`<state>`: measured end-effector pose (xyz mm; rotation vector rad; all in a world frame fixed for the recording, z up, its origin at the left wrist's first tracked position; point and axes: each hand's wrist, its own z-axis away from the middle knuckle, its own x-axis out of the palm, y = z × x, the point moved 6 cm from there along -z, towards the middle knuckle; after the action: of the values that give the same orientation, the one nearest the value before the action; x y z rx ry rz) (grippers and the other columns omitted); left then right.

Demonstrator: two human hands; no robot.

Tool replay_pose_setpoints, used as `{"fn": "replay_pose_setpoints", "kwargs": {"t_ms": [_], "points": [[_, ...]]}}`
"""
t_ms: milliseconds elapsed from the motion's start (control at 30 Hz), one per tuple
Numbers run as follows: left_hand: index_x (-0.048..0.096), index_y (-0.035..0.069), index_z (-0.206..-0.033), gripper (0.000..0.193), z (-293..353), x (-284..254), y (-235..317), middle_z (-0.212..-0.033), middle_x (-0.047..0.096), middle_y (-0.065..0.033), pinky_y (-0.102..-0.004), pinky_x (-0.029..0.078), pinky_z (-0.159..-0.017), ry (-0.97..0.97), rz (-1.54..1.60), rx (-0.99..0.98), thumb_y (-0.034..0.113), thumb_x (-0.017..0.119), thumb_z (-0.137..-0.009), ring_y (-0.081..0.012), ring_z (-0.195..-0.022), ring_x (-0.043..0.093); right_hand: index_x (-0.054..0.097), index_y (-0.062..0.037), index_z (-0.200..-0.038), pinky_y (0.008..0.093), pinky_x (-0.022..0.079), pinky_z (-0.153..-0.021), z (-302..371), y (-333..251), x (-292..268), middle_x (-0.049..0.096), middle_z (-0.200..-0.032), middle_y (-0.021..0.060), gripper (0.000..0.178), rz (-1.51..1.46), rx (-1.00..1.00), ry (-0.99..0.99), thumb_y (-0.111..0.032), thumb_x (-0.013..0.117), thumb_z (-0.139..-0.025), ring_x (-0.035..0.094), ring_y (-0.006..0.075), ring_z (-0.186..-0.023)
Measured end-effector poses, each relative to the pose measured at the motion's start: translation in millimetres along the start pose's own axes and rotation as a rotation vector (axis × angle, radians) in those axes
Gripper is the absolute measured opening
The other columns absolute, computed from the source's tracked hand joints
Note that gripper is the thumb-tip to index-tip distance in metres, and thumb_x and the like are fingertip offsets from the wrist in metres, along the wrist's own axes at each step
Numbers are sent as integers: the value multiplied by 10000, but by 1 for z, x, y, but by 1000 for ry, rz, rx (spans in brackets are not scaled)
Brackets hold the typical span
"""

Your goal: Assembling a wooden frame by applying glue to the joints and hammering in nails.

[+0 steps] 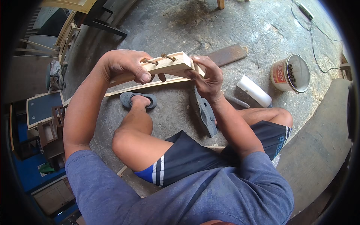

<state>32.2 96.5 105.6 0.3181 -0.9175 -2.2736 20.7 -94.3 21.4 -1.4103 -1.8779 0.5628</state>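
A pale wooden piece [170, 68] is held up in front of me, with two screws or nails [168, 57] standing partly out of its upper edge. My left hand [127, 65] is closed around the piece, its thumb beside the nearer-left fastener. At the other end my right hand [207, 77] pinches the wood's end between thumb and fingers; a small light block seems to lie against that end, but I cannot make out if it is separate. A long thin wooden strip [150, 86] runs below the piece toward the left.
On the concrete floor at right stands a white bucket [279, 77] holding dark metal bits. Near it lie a white cylinder [255, 91] and a brown plank [228, 55]. A power strip [305, 11] with a cable is at the far right. Wooden frames [45, 108] crowd the left.
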Motion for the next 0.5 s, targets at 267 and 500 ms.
{"fn": "replay_pose_setpoints", "kwargs": {"t_ms": [267, 500], "points": [[650, -53, -877, 601, 1, 0, 0, -658, 535, -25, -252, 366, -577, 23, 7, 2, 379, 870, -522, -115, -632, 482, 714, -65, -1021, 317, 531, -765, 0, -4, -1, 693, -1010, 120, 315, 100, 4, -38, 62, 759, -736, 671, 226, -906], [657, -57, -911, 614, 4, 4, 4, -680, 556, -22, -244, 377, -580, 26, -13, -8, 381, 869, -538, -109, -641, 496, 721, -74, -1012, 306, 527, -750, -4, -3, -1, 689, -976, 105, 341, 42, 63, -70, 92, 754, -716, 663, 207, -876]]}}
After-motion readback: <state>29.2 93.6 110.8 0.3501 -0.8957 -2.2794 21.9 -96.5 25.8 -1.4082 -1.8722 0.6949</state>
